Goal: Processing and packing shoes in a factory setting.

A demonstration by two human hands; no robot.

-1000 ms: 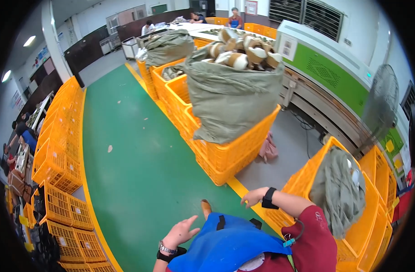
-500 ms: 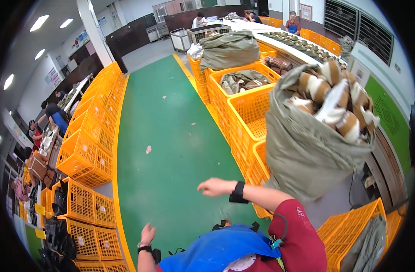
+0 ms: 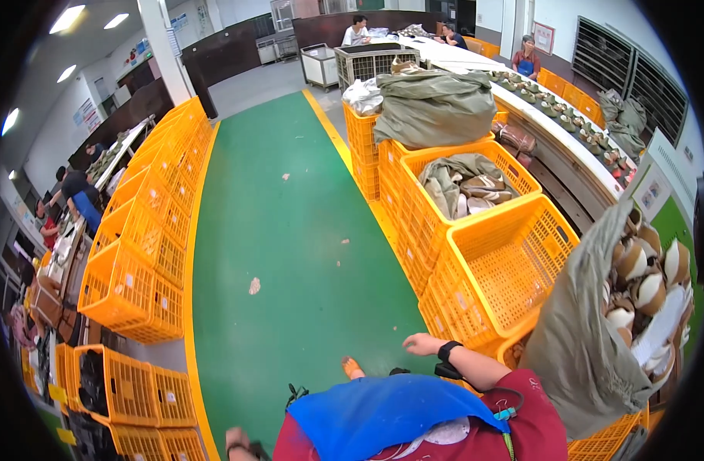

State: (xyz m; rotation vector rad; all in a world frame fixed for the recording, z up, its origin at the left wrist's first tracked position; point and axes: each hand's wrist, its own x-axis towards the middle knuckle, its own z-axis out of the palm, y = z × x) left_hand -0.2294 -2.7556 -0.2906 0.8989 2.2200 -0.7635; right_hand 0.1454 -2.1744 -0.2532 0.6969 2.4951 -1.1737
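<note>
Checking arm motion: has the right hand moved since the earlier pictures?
Yes. The right hand has swung left, off the yellow crates and over the green floor.

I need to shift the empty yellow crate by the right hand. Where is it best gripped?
Probably by the top rim of the empty crate, a hand on each of two opposite sides, from above. It sits open on the stack, its rim looks clear, and the right hand hovers just below its near corner.

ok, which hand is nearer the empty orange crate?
Right. The right hand hangs open just beside the empty orange crate, apart from it. The left hand is low at the picture's bottom edge, far off.
</note>
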